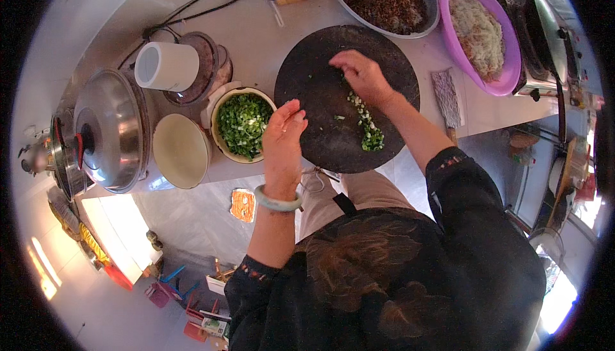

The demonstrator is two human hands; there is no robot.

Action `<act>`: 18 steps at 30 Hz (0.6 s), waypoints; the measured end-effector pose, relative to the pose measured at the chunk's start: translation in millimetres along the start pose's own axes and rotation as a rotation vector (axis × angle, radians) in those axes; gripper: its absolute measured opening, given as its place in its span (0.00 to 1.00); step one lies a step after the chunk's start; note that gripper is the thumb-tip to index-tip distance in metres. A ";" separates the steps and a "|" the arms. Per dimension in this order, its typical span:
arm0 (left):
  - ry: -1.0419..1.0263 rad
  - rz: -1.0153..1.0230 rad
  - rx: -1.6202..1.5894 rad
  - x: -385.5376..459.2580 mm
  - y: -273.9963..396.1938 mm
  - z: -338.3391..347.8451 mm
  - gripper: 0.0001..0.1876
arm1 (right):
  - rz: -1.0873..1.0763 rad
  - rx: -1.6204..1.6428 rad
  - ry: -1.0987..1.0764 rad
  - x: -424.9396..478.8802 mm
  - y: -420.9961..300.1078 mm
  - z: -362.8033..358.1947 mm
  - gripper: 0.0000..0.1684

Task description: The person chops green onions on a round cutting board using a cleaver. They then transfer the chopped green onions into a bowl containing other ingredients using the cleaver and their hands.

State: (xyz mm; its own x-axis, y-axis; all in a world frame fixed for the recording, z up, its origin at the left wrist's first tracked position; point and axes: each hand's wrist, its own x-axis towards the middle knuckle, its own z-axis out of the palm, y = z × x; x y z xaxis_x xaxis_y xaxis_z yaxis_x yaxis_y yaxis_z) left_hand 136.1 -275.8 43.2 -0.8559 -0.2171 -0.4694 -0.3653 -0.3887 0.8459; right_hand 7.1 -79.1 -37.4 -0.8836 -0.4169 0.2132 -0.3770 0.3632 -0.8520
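Observation:
My left hand (283, 135) is raised at the left edge of a round dark chopping board (317, 144), its fingers slightly apart and nothing visible in it. Beside it stands an enamel bowl (217, 127) heaped with chopped green onions (242, 123). Over the upper middle of the board is my right hand (362, 77), its fingers bent and somewhat spread. No object shows in it, though part of its underside is hidden. A narrow line of chopped green onion (369, 127) runs down the board from below my right hand, with a few stray bits nearby.
An empty cream bowl (180, 151), a lidded steel pot (113, 135) and a white-topped electric chopper (170, 67) stand left. A cleaver (444, 96) lies right of the board. Beyond are a basin of brown shredded food (384, 0) and a purple basin (511, 63) of pale shreds.

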 end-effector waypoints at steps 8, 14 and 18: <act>0.100 -0.137 -0.185 -18.4 -35.8 14.9 0.16 | -0.118 0.107 -0.215 -33.8 -25.2 4.5 0.16; 0.073 -0.217 -0.353 -34.5 -52.0 26.1 0.14 | -0.365 -0.244 -0.241 31.6 -23.3 38.4 0.10; 0.081 -0.212 -0.395 -35.4 -51.7 27.6 0.13 | -0.337 -0.336 -0.318 30.8 -14.7 42.4 0.06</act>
State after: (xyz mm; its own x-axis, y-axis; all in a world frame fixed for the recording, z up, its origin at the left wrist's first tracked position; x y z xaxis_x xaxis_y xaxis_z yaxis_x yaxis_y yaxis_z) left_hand 175.2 -223.2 23.1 -0.7403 -0.1592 -0.6532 -0.3483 -0.7402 0.5751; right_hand -2.7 -132.6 -38.7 -0.5919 -0.7670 0.2478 -0.7369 0.3903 -0.5519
